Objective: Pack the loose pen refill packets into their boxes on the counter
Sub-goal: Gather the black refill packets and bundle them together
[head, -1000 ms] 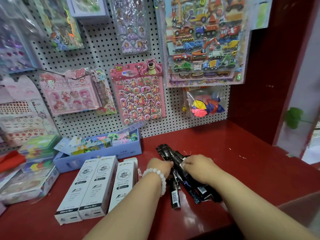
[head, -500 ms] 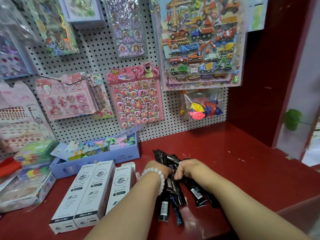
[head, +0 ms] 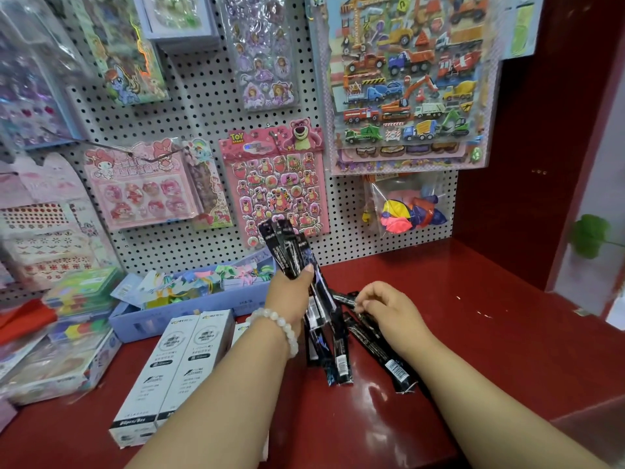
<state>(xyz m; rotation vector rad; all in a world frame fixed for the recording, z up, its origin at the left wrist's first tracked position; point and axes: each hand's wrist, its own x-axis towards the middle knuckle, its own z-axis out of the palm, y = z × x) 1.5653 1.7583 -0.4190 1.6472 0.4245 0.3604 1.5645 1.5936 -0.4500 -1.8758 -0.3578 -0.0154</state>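
Left hand (head: 291, 294) grips a bundle of refill packets (head: 287, 248), right hand (head: 389, 308) pinches another packet (head: 341, 296); the boxes (head: 176, 363) appear unfilled.

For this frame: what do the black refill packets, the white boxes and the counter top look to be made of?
Refill packets: thin glossy plastic film, judging by sharp glints and slight crinkling; the left hand holds a bunch. White boxes: matte printed cardboard, with crisp folded edges and no shine. Counter: hard, smooth red surface reflecting light, likely lacquered or laminated board; which one cannot be told.
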